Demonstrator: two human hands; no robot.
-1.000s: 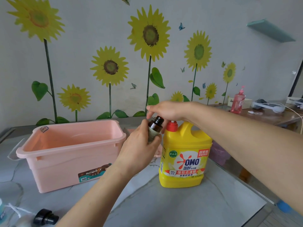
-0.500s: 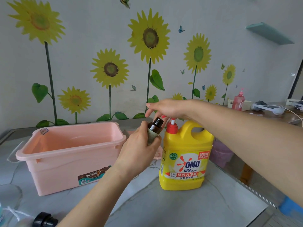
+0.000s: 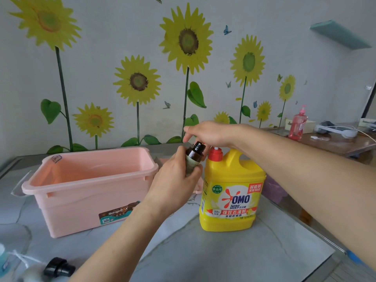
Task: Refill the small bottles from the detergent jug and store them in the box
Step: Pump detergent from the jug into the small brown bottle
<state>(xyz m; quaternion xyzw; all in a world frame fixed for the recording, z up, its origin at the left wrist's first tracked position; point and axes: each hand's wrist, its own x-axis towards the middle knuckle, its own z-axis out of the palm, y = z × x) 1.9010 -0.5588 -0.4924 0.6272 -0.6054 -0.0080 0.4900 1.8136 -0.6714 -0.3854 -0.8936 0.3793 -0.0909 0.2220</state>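
Observation:
A yellow OMO detergent jug (image 3: 232, 192) with a red pump collar stands on the marble table. My right hand (image 3: 211, 133) covers the pump head from above, and a short white stem shows below it. My left hand (image 3: 175, 184) grips a small brown bottle (image 3: 196, 152), uncapped and tilted with its mouth up under the pump's spout. The pink storage box (image 3: 81, 210) stands open to the left, and no bottle shows inside it.
A black pump cap (image 3: 59, 268) and a bottle's teal edge (image 3: 3, 259) lie at the near left corner. The table's edge (image 3: 305, 222) runs diagonally on the right. A pink soap dispenser (image 3: 298, 125) stands on a far wooden desk.
My right hand has risen from the pressed-down pump, so the white stem now shows above the red collar. The left hand keeps the bottle at the spout.

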